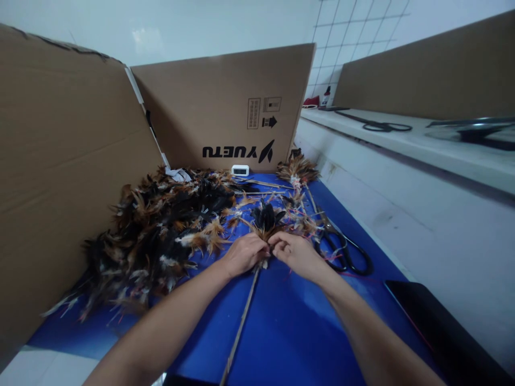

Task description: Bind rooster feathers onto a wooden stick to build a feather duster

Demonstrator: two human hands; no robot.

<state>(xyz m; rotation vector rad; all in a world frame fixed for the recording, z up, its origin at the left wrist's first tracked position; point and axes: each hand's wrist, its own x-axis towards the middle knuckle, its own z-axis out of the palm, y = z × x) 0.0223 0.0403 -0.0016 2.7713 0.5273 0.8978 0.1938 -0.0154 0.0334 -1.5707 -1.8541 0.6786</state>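
- Two hands are met over the top of a thin stick [241,321], which lies on the blue desk [289,332] and runs from the lower edge of the view up to the fingers.
- The left hand [243,254] is closed around the stick just below a dark feather tuft [266,217]; the right hand [295,253] is pinched narrow at the same spot, fingertips touching the tuft's base.
- The step in hand is judged to be the binding of feathers onto the stick's end; whether thread is held cannot be told, though red strands lie on the desk near the right hand.
- A large feather pile [161,230] is heaped to the left, against a cardboard wall [64,177].
- Scissors [341,249] lie just beside the right hand, handles toward the person.
- For the next move, a firm hold by the left hand would be called for while more feathers or thread are fetched by the right, so that the tuft is not loosened.
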